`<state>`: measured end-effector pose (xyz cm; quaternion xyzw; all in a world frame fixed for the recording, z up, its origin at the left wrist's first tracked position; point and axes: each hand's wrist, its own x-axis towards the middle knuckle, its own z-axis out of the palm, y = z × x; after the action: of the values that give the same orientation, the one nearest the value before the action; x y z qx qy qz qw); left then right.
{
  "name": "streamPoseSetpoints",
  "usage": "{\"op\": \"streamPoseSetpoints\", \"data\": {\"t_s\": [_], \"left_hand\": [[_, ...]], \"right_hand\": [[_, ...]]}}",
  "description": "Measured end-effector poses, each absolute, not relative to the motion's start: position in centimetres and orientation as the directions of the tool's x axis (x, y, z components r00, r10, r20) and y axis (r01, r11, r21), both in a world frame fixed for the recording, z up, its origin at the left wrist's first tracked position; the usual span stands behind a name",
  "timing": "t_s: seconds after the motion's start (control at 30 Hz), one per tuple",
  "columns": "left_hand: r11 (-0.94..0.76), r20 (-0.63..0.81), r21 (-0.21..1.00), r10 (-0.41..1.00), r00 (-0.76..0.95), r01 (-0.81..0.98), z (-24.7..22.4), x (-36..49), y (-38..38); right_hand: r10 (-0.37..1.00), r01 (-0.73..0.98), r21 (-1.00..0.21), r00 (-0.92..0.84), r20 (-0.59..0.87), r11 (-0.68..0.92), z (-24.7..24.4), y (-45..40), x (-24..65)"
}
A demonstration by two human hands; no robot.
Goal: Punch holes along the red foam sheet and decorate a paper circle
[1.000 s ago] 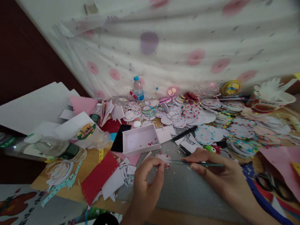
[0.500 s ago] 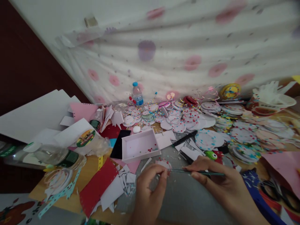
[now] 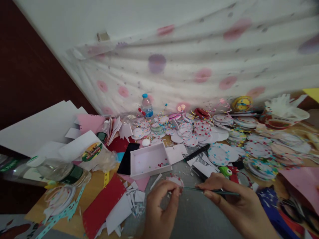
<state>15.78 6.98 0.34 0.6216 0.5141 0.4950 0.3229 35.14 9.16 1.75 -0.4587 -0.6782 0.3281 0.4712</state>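
A small round white paper disc with red dots along its rim (image 3: 176, 180) is pinched between thumb and forefinger of my left hand (image 3: 163, 205), at the lower centre. From the right, my right hand (image 3: 231, 199) grips a thin dark green tool (image 3: 225, 192), whose slender tip reaches the disc's edge by my left fingertips. What the tip touches is too small to tell. Just behind the disc stands a shallow white box (image 3: 149, 161) with a few red bits inside. Under both hands lies a grey mat (image 3: 196, 212).
Many dotted paper discs (image 3: 219, 153) are heaped along the back and right. A phone (image 3: 128, 158), red card (image 3: 103, 202) and large bottle (image 3: 64, 171) are on the left. Scissors (image 3: 296, 210) lie at the right, a bowl (image 3: 286, 114) behind. Paper scraps (image 3: 136, 196) lie beside my left hand.
The camera view has tilted slightly upward, so the table items sit lower in the picture. Both hands keep nearly the same grip and position around the disc.
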Motion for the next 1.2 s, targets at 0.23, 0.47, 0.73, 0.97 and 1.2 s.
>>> {"op": "streamPoseSetpoints", "data": {"t_s": [0.23,0.47,0.73,0.97,1.2], "left_hand": [[-0.258,0.282,0.906,0.959,-0.023,0.335,0.6,15.7,7.0],[-0.276,0.3,0.903,0.954,-0.023,0.33,0.5,15.6,7.3],[-0.296,0.319,0.891,0.948,-0.009,0.343,0.3,15.4,7.3],[-0.327,0.344,0.885,0.939,0.008,0.332,0.1,15.4,7.4],[-0.342,0.363,0.881,0.932,-0.005,0.326,0.4,15.5,7.5]], "right_hand": [[0.916,0.3,-0.866,-0.134,0.378,0.401,2.0,9.4,34.8],[0.921,0.315,-0.866,-0.116,0.372,0.389,2.6,9.5,34.6],[0.921,0.302,-0.872,-0.078,0.38,0.386,2.6,9.5,34.3],[0.928,0.27,-0.89,-0.048,0.37,0.368,2.9,9.1,34.3],[0.925,0.283,-0.885,-0.022,0.38,0.371,2.3,8.9,34.4]]}}
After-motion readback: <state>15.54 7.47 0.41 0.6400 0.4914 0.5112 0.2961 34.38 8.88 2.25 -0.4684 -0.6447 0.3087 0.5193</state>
